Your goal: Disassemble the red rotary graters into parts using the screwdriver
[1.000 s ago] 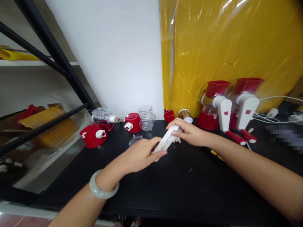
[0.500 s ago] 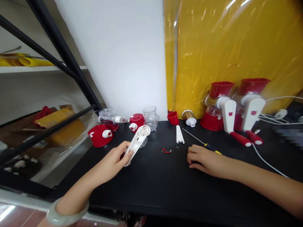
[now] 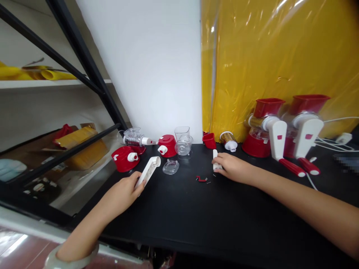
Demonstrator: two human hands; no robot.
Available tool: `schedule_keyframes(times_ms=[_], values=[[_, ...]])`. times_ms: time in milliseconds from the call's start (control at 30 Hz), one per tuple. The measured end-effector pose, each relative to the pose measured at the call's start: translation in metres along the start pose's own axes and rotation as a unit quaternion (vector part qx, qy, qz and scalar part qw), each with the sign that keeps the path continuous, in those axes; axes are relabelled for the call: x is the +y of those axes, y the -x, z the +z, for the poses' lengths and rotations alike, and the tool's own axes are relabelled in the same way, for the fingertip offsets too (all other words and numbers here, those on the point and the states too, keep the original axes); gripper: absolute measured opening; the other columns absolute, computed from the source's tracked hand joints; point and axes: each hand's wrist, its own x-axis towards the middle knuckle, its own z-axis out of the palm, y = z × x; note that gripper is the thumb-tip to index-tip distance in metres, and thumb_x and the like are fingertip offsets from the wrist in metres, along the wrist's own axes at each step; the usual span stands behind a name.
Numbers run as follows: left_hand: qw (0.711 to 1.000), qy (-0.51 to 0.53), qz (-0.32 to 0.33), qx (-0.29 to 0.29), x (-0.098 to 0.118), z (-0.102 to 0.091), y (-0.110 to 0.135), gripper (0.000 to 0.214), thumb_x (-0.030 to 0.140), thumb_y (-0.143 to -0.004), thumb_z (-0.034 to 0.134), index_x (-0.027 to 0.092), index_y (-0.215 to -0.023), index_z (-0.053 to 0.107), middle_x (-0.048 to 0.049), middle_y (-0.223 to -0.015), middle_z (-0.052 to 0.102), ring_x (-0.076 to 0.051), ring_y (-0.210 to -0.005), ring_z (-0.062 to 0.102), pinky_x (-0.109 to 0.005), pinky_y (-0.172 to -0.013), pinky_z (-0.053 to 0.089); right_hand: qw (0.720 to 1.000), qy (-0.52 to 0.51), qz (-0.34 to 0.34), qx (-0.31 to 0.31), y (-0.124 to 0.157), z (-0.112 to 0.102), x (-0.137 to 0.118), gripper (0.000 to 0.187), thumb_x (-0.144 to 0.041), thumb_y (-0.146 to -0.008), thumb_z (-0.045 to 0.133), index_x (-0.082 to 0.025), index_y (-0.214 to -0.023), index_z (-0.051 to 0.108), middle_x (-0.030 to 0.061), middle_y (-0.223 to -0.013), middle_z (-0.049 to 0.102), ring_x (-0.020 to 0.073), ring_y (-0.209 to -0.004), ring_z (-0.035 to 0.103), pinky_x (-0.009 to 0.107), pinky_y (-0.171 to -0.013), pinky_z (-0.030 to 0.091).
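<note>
Left hand [image 3: 126, 193] is squeezing the lower end of a long white plastic handle shell [image 3: 148, 171], and its round end is pointing up and away. Over on the other side, the right hand [image 3: 231, 167] is pinching a short white plastic piece [image 3: 215, 153] near the back of the black table [image 3: 190, 216]. A small bent red plastic bit [image 3: 201, 179] is lying on the table between the hands, nearer the right one. A flat clear plastic disc [image 3: 171, 167] is lying near the handle shell. Behind the right hand, a red square plastic cup [image 3: 209, 141] is sitting beside a metal drum full of holes [image 3: 227, 140].
</note>
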Motion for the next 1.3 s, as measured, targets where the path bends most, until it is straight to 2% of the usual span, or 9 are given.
schedule_keyframes(times_ms=[133,300,567,800,933,1033,1133,1200,1300], values=[[0.998,-0.059,-0.022,-0.002,0.001,0.009,-0.004,0.023,0.037,-0.099,0.035,0.020,-0.100,0.050,-0.0125,-0.089,0.071,-0.029,-0.079,0.070,-0.034,-0.067,0.040,0.999,0.025,0.015,-0.035,0.002,0.003,0.011,0.011,-0.017,-0.092,0.061,-0.014,-0.099,0.068,0.0113,-0.100,0.061,0.0208,-0.088,0.063,0.032,-0.078,0.050],[0.993,-0.109,-0.032,-0.002,0.005,0.020,-0.021,0.022,0.036,-0.101,0.035,0.019,-0.102,0.049,-0.0130,-0.089,0.072,-0.031,-0.081,0.072,-0.034,-0.063,0.039,0.997,0.048,0.035,-0.051,0.002,0.006,0.008,0.014,-0.013,-0.095,0.051,-0.013,-0.095,0.065,0.0113,-0.099,0.061,0.0193,-0.085,0.062,0.029,-0.074,0.047],[0.994,-0.108,-0.013,0.004,0.010,0.028,-0.040,0.022,0.036,-0.101,0.038,0.019,-0.097,0.051,-0.0123,-0.094,0.072,-0.029,-0.085,0.072,-0.035,-0.067,0.044,0.998,0.036,0.049,-0.027,0.012,-0.023,-0.011,0.018,-0.020,-0.102,0.042,-0.014,-0.102,0.059,0.0099,-0.102,0.060,0.0194,-0.090,0.061,0.031,-0.078,0.046],[0.993,-0.112,0.003,0.018,0.006,0.029,-0.050,0.032,0.039,-0.102,0.039,0.015,-0.104,0.060,-0.0139,-0.099,0.071,-0.027,-0.087,0.071,-0.034,-0.074,0.049,0.988,-0.145,-0.042,-0.013,0.016,-0.041,-0.047,0.016,-0.025,-0.104,0.043,-0.019,-0.102,0.057,0.0033,-0.101,0.061,0.0140,-0.090,0.060,0.026,-0.080,0.045],[0.989,-0.120,0.021,0.084,0.017,0.025,-0.039,0.047,0.041,-0.100,0.048,0.007,-0.131,0.057,-0.0197,-0.115,0.068,-0.032,-0.104,0.068,-0.041,-0.089,0.053,0.978,-0.149,-0.134,-0.055,0.002,-0.037,-0.057,0.022,-0.020,-0.104,0.040,-0.019,-0.100,0.062,0.0039,-0.100,0.059,0.0136,-0.088,0.057,0.026,-0.080,0.044],[0.974,-0.085,0.142,0.153,0.031,0.021,-0.023,0.061,0.047,-0.097,0.056,0.016,-0.148,0.047,-0.0177,-0.141,0.058,-0.033,-0.128,0.057,-0.046,-0.105,0.048,0.968,-0.161,-0.186,-0.056,-0.018,-0.031,-0.064,0.024,-0.018,-0.104,0.041,-0.018,-0.100,0.064,0.0048,-0.099,0.058,0.0134,-0.087,0.057,0.026,-0.080,0.044],[0.958,-0.046,0.247,0.138,0.043,0.021,-0.007,0.047,0.043,-0.097,0.058,0.027,-0.141,0.057,-0.0082,-0.145,0.060,-0.028,-0.134,0.055,-0.045,-0.112,0.044,0.956,-0.195,-0.214,-0.046,-0.042,-0.025,-0.071,0.020,-0.016,-0.101,0.046,-0.017,-0.098,0.066,0.0051,-0.098,0.060,0.0131,-0.090,0.058,0.025,-0.084,0.046],[0.965,-0.027,0.231,0.119,0.047,0.021,0.000,0.035,0.036,-0.102,0.049,0.026,-0.132,0.065,-0.0065,-0.130,0.071,-0.026,-0.120,0.065,-0.041,-0.103,0.050,0.955,-0.202,-0.211,-0.041,-0.057,-0.019,-0.074,0.017,-0.016,-0.100,0.050,-0.017,-0.099,0.067,0.0052,-0.100,0.063,0.0134,-0.094,0.060,0.025,-0.088,0.047],[0.984,-0.007,0.144,0.105,0.044,0.020,0.007,0.037,0.031,-0.105,0.038,0.023,-0.121,0.070,-0.0065,-0.114,0.077,-0.024,-0.102,0.072,-0.035,-0.088,0.054,0.964,-0.201,-0.171,-0.026,-0.079,-0.002,-0.075,0.026,-0.020,-0.101,0.050,-0.017,-0.122,0.064,0.0090,-0.119,0.067,0.0168,-0.111,0.063,0.031,-0.100,0.048]])
